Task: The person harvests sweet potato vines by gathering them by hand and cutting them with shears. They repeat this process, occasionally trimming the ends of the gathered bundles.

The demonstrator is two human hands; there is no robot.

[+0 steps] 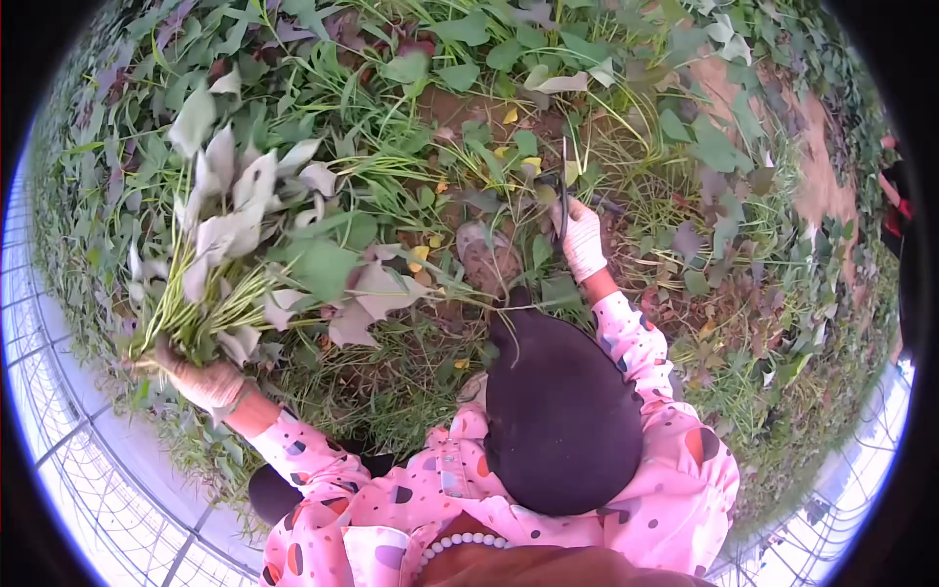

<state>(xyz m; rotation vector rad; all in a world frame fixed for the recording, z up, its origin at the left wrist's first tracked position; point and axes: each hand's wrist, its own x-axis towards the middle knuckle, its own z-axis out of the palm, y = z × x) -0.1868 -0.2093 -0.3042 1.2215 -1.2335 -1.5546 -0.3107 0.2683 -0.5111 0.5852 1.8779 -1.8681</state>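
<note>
My left hand (203,380), in a pale glove, is closed round the stem ends of a big bunch of leafy vine cuttings (210,264). The leaves fan upward and to the right, many with their pale undersides showing. Farther forward, my gloved right hand (585,243) grips a pair of scissors (563,191) by the dark handles. The blades point away from me among green stems and grass. Just left of the scissors are a few yellow leaves (531,166) and low vine shoots.
Dense leafy vines (469,34) cover the ground ahead. Bare reddish soil (822,161) shows at the right. My dark-clad knee (562,421) rises between my arms, with a shoe (486,256) in front of it. Part of another person (895,201) appears at the right edge.
</note>
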